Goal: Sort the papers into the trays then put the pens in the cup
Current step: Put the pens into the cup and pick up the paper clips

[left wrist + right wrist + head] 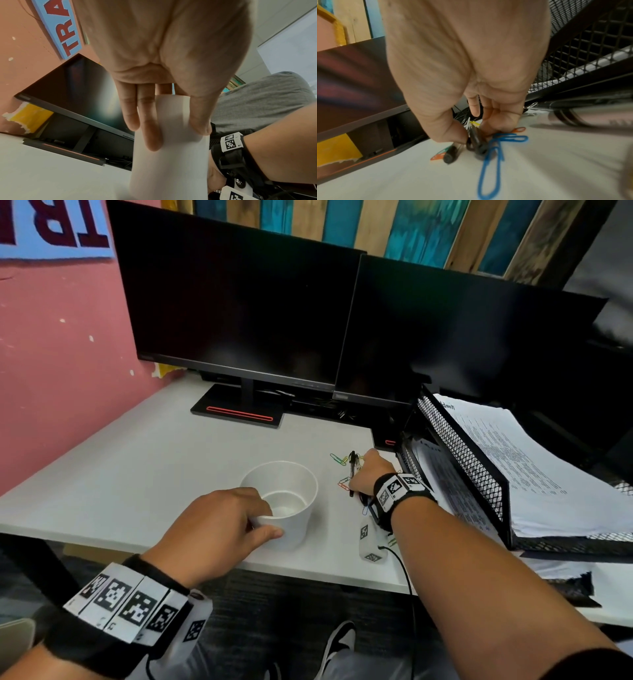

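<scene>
A white cup [291, 518] stands upright near the desk's front edge. My left hand [268, 518] grips its near wall at the rim, and the left wrist view shows the thumb on one side of the cup [171, 162] and the fingers [150, 135] on the other. To the cup's right, my right hand [358, 475] reaches down onto black pens [352, 465] lying among paper clips. Seen from the right wrist, that hand [476, 135] pinches one black pen [476, 143], while a second pen [451, 154] lies beside the thumb. Printed papers [513, 453] fill the black mesh trays [476, 470].
Coloured paper clips [339, 460] are scattered round the pens; blue ones [494, 155] lie right at the fingers. Two dark monitors [239, 313] stand at the back. The stacked trays sit close on the right of my right wrist. A pink wall bounds the left.
</scene>
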A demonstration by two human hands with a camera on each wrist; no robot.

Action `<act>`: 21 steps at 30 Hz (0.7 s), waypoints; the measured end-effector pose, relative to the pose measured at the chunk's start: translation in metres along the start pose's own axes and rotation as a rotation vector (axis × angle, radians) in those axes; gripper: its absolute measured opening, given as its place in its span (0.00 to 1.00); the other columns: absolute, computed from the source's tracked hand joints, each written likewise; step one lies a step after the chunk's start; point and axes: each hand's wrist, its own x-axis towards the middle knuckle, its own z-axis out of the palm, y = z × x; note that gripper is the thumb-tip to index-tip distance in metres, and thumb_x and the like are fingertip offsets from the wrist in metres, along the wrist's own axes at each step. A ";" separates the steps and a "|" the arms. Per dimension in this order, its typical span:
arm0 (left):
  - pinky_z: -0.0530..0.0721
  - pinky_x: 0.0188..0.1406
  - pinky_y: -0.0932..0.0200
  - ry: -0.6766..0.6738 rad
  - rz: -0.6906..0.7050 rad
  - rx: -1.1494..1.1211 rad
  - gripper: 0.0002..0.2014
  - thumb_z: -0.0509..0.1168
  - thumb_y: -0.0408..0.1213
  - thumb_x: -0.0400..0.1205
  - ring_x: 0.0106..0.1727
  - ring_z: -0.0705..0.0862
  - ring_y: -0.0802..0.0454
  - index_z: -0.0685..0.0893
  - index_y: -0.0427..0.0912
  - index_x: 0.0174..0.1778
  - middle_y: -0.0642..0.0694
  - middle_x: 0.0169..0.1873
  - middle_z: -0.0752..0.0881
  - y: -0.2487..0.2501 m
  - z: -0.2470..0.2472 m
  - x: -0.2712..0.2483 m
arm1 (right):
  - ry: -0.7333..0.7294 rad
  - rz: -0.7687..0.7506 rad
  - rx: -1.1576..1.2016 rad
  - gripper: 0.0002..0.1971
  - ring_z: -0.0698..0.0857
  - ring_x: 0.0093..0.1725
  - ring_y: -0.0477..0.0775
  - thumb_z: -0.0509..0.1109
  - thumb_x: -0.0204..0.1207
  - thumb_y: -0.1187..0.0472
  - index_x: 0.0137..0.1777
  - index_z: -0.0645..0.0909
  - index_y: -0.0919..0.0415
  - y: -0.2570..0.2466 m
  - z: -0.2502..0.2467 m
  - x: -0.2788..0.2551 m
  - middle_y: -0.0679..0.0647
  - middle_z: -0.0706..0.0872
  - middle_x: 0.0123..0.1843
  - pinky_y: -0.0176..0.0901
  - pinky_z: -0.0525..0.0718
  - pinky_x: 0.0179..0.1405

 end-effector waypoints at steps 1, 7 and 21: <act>0.82 0.38 0.61 0.003 -0.001 -0.002 0.11 0.72 0.61 0.80 0.38 0.85 0.62 0.88 0.59 0.41 0.60 0.39 0.85 0.000 0.000 0.000 | 0.007 -0.003 0.031 0.33 0.87 0.58 0.62 0.77 0.77 0.61 0.77 0.65 0.60 0.000 0.000 0.001 0.62 0.85 0.63 0.50 0.89 0.50; 0.80 0.37 0.62 0.026 0.000 -0.002 0.10 0.72 0.60 0.80 0.37 0.84 0.62 0.89 0.59 0.42 0.60 0.39 0.84 -0.002 -0.006 -0.001 | 0.026 0.001 0.050 0.14 0.85 0.67 0.65 0.59 0.89 0.63 0.69 0.73 0.70 -0.014 -0.005 -0.001 0.65 0.80 0.72 0.53 0.86 0.61; 0.78 0.37 0.63 0.025 0.000 -0.023 0.09 0.73 0.59 0.80 0.38 0.84 0.63 0.90 0.59 0.43 0.62 0.39 0.84 -0.002 -0.003 -0.001 | 0.091 -0.086 -0.022 0.13 0.83 0.46 0.59 0.75 0.77 0.65 0.56 0.75 0.61 -0.014 0.003 -0.007 0.56 0.82 0.47 0.43 0.81 0.36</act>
